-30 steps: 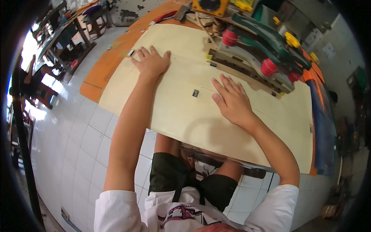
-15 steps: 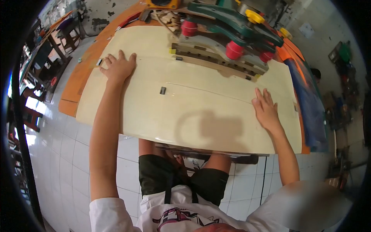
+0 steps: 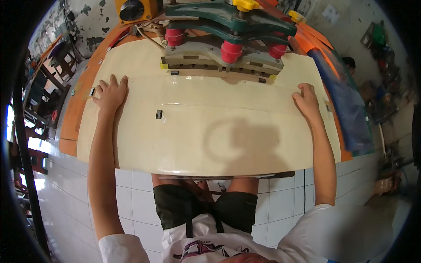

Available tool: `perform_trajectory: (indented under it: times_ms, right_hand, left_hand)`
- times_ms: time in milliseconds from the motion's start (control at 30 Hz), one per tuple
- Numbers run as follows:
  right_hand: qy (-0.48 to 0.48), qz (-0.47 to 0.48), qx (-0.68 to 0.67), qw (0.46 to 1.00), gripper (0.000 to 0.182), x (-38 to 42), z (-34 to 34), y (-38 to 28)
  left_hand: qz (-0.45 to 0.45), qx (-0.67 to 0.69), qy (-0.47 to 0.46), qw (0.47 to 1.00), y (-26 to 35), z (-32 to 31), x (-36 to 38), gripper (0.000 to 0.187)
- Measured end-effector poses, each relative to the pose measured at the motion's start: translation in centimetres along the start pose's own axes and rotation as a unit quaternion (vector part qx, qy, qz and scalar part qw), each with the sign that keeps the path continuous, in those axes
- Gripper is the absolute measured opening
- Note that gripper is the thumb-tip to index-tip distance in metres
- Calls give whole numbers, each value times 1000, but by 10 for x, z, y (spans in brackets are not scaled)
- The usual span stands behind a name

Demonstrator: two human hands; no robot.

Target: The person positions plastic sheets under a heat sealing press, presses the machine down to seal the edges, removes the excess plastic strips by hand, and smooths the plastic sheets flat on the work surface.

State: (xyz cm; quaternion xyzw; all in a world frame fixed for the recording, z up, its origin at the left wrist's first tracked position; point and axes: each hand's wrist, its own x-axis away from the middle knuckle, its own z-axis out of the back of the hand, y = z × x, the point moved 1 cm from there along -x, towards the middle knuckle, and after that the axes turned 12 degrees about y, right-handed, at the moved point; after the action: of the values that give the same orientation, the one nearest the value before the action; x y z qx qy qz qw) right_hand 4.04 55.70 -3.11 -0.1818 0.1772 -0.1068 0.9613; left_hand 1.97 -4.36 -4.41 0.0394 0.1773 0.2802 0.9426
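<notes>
A wide cream sheet (image 3: pixel 210 144) covers the tabletop in front of me, with a long crosswise seam and glossy patches. My left hand (image 3: pixel 111 94) lies on its left part, fingers spread, beside a small dark tab (image 3: pixel 92 92) near the edge. On the right part rests my right hand (image 3: pixel 307 98), its fingers loosely bent and the thumb apart; no object shows in it. Another small dark block (image 3: pixel 159 114) sits on the sheet left of centre. At the back, a press with green arms (image 3: pixel 232 26) and red knobs (image 3: pixel 231 51) stands over the sheet's far side.
An orange and black device (image 3: pixel 133 9) stands at the back left. Blue plastic sheeting (image 3: pixel 340 96) and orange material (image 3: pixel 322 41) hang along the right edge. The wooden tabletop (image 3: pixel 70 127) shows at the left. White floor tiles (image 3: pixel 136 197) lie below.
The view has shifted, so the press and sheet appear farther left. My right hand's fingers, straighter before, are now bent. My left hand stays spread on the sheet.
</notes>
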Motion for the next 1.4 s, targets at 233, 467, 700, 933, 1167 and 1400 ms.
perform_trajectory:
  times_ms: [233, 467, 700, 933, 1167, 1400]
  right_hand:
    - [1, 21, 110, 994, 67, 2, -10, 5]
    - [1, 27, 145, 989, 72, 0, -14, 15]
    - [7, 34, 130, 991, 74, -1, -15, 18]
    - [3, 32, 127, 991, 75, -3, -15, 15]
    - [1, 40, 126, 991, 74, -2, -13, 16]
    - [-12, 32, 131, 991, 74, -5, -15, 17]
  left_hand:
    - [-12, -20, -2, 1000, -3, -7, -5, 76]
    - [-16, -41, -2, 999, -6, -10, -8, 78]
    - [-14, -33, -9, 999, -8, -12, -10, 79]
    - [-19, -21, -9, 1000, -9, -8, -8, 79]
    - [-21, -19, 0, 1000, -8, -9, -5, 81]
    - [-11, -25, 2, 1000, -7, -9, -6, 84]
